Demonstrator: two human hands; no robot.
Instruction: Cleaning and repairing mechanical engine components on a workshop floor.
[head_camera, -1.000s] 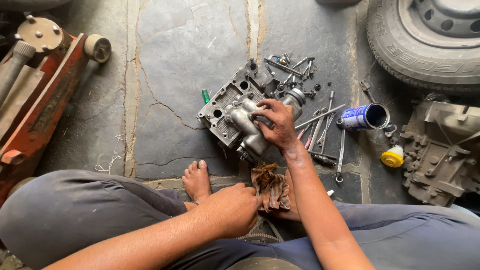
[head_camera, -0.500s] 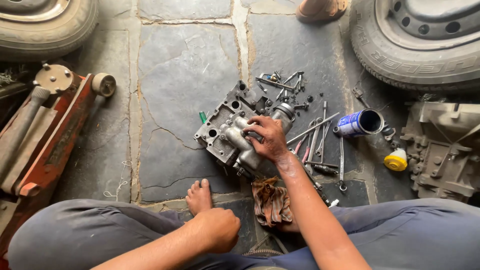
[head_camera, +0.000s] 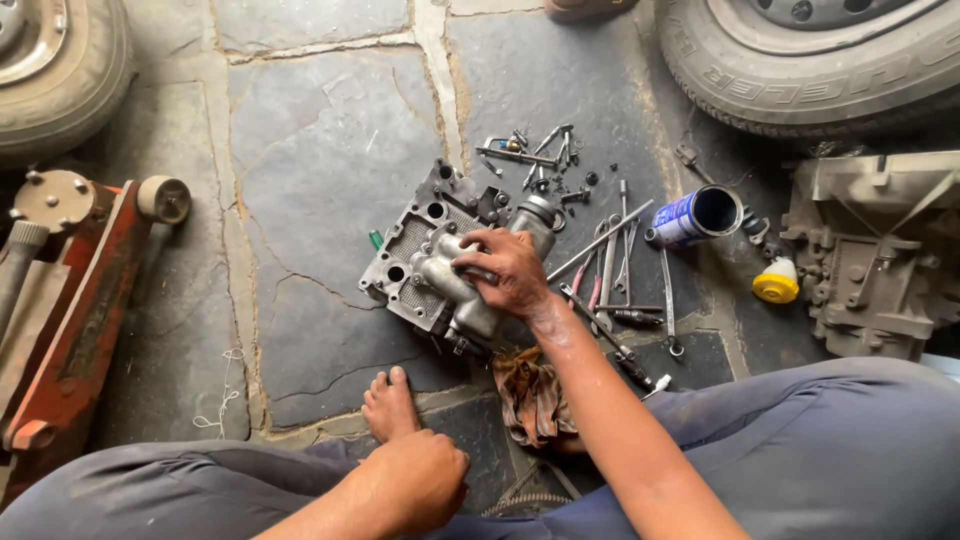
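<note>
Engine part (head_camera: 420, 255): on stone floor (head_camera: 320, 150), mid-slab, stripped, bolts (head_camera: 535, 150) out above it. My right hand (head_camera: 510, 272) clamped on its metal pipe (head_camera: 470, 300). Left hand (head_camera: 415, 480) closed loosely on own leg, empty. Wrenches (head_camera: 620, 260) and rag (head_camera: 530, 390) beside; reassembly not begun, I judge.

Both forearms are bare, with no sleeves, watch or gloves on the left hand (head_camera: 415, 480) or the grease-smudged right hand (head_camera: 510, 270). Loose grey trousers (head_camera: 850, 440) cover the legs; the foot (head_camera: 388, 405) is bare.
</note>
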